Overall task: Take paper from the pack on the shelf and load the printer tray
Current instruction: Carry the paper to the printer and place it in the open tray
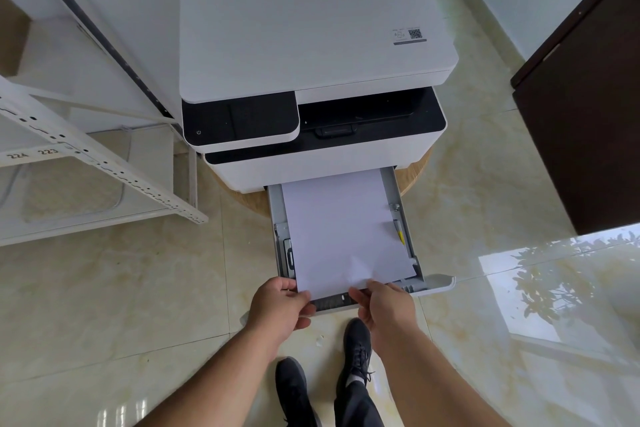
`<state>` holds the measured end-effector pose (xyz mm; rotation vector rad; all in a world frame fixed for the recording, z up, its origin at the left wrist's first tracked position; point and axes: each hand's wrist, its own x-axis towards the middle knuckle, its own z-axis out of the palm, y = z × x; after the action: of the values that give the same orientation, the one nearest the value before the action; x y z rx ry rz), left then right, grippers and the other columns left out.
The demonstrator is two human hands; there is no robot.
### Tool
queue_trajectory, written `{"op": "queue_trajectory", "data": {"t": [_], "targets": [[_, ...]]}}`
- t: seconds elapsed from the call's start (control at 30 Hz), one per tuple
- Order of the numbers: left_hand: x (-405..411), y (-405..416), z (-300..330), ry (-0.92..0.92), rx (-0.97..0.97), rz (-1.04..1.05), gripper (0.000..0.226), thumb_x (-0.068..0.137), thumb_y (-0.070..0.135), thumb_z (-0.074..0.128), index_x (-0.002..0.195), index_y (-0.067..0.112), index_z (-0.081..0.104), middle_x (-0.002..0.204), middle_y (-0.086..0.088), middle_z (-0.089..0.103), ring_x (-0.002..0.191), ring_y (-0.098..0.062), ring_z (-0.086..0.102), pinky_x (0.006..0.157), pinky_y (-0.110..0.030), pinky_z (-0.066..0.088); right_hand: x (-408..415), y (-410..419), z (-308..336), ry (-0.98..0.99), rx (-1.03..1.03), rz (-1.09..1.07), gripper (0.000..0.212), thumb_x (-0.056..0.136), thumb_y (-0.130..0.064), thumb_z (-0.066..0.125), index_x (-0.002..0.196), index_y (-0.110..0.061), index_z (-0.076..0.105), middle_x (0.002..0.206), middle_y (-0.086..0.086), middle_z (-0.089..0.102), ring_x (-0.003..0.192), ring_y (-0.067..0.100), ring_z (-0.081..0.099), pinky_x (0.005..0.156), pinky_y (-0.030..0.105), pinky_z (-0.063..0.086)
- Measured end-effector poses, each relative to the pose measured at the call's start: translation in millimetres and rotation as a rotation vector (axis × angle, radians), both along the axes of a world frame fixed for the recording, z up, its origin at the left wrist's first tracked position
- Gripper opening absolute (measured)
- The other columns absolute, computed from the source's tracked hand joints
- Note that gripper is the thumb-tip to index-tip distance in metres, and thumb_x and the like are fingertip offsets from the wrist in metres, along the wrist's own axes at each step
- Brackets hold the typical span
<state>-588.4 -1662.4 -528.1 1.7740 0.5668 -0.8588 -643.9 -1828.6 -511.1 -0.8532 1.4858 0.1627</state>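
A white and black printer [311, 45] stands on a low round wooden stand. Its grey paper tray [408, 236] is pulled out toward me. A stack of white paper [343, 229] lies in the tray, slightly skewed, its near edge raised over the tray's front. My left hand [280, 308] pinches the near left corner of the paper. My right hand [384, 305] grips the near edge further right. The paper pack is out of view.
A white metal shelf rack [104, 163] stands at the left, beside the printer. A dark wooden door or cabinet [581, 107] is at the right. My two black shoes [356, 347] stand on the glossy tiled floor just below the tray.
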Motion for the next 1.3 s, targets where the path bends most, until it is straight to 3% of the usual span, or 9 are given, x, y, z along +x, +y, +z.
{"op": "queue_trajectory", "data": {"t": [0.23, 0.5, 0.67, 0.77, 0.9, 0.97, 1.07, 1.17, 1.3], "targets": [[4.0, -1.5, -2.1, -0.008, -0.011, 0.021, 0.013, 0.096, 0.003, 0.070, 0.101, 0.014, 0.063, 0.099, -0.010, 0.076, 0.075, -0.019, 0.078, 0.058, -0.029, 0.062, 6.6, -1.9, -4.2, 0.028, -0.009, 0.034, 0.004, 0.101, -0.009, 0.058, 0.099, -0.011, 0.061, 0.050, 0.002, 0.073, 0.075, 0.024, 0.058, 0.049, 0.027, 0.036], [4.8, -1.8, -1.6, 0.013, 0.026, 0.044, 0.014, 0.094, 0.006, 0.074, 0.104, 0.010, 0.065, 0.097, -0.011, 0.077, 0.075, -0.021, 0.079, 0.054, -0.028, 0.060, 10.0, -3.9, -4.6, 0.060, -0.009, 0.052, 0.011, 0.102, -0.010, 0.057, 0.092, -0.011, 0.059, 0.050, 0.007, 0.072, 0.051, 0.018, 0.044, 0.043, 0.024, 0.030], [4.8, -2.2, -0.5, 0.007, 0.058, 0.039, 0.016, 0.092, 0.006, 0.075, 0.104, 0.007, 0.064, 0.097, -0.014, 0.076, 0.075, -0.024, 0.079, 0.052, -0.028, 0.060, 4.7, -5.8, 6.9, 0.024, -0.025, 0.053, 0.012, 0.101, -0.011, 0.058, 0.091, -0.007, 0.063, 0.054, 0.006, 0.074, 0.055, 0.018, 0.053, 0.044, 0.024, 0.035], [3.7, -2.3, -0.4, 0.006, 0.070, 0.028, 0.017, 0.092, 0.007, 0.075, 0.105, 0.006, 0.064, 0.096, -0.014, 0.076, 0.074, -0.023, 0.079, 0.053, -0.029, 0.060, -8.4, -9.7, 16.3, -0.014, -0.084, 0.106, 0.014, 0.100, -0.008, 0.059, 0.093, -0.006, 0.071, 0.077, 0.008, 0.079, 0.069, 0.019, 0.073, 0.056, 0.028, 0.049], [1.0, 1.6, 1.0, -0.018, 0.121, -0.011, 0.015, 0.093, 0.012, 0.074, 0.102, 0.008, 0.063, 0.093, -0.014, 0.076, 0.069, -0.023, 0.077, 0.055, -0.035, 0.063, -31.5, -14.9, 8.1, -0.032, -0.401, 0.484, 0.015, 0.097, -0.019, 0.061, 0.104, -0.013, 0.072, 0.086, -0.002, 0.079, 0.084, 0.023, 0.077, 0.073, 0.041, 0.061], [-2.2, 6.4, 1.3, -0.138, 0.240, -0.143, 0.011, 0.094, 0.021, 0.071, 0.096, 0.017, 0.062, 0.093, -0.006, 0.074, 0.067, -0.021, 0.073, 0.062, -0.040, 0.064, -40.7, -16.8, 2.9, -0.032, -0.625, 0.816, 0.019, 0.099, -0.029, 0.057, 0.114, -0.024, 0.068, 0.100, -0.012, 0.074, 0.095, 0.017, 0.071, 0.083, 0.035, 0.055], [-9.8, 10.5, -0.9, -0.549, 0.445, -0.572, 0.008, 0.095, 0.029, 0.066, 0.103, 0.025, 0.065, 0.102, 0.008, 0.069, 0.087, -0.015, 0.068, 0.075, -0.034, 0.057, -47.8, -20.8, -5.0, -0.106, -1.031, 1.262, 0.023, 0.095, -0.028, 0.060, 0.115, -0.027, 0.071, 0.106, -0.011, 0.071, 0.103, 0.019, 0.064, 0.085, 0.032, 0.053], [-13.1, 0.2, -9.2, -0.947, 0.396, -1.012, 0.038, 0.083, 0.028, 0.078, 0.119, 0.019, 0.070, 0.117, 0.003, 0.069, 0.105, -0.021, 0.067, 0.089, -0.033, 0.057, -50.6, -25.9, -17.7, -0.182, -1.235, 1.533, 0.030, 0.076, -0.029, 0.072, 0.105, -0.022, 0.075, 0.099, -0.006, 0.070, 0.093, 0.025, 0.065, 0.079, 0.037, 0.057], [-14.2, -22.0, -14.9, -0.969, 0.420, -1.305, 0.066, 0.065, 0.046, 0.083, 0.125, 0.027, 0.064, 0.130, 0.002, 0.064, 0.116, -0.022, 0.063, 0.097, -0.040, 0.057, -49.8, -30.6, -34.2, -0.190, -1.298, 1.681, 0.039, 0.068, -0.026, 0.078, 0.106, -0.021, 0.076, 0.095, -0.003, 0.067, 0.087, 0.027, 0.063, 0.075, 0.040, 0.054]]}}
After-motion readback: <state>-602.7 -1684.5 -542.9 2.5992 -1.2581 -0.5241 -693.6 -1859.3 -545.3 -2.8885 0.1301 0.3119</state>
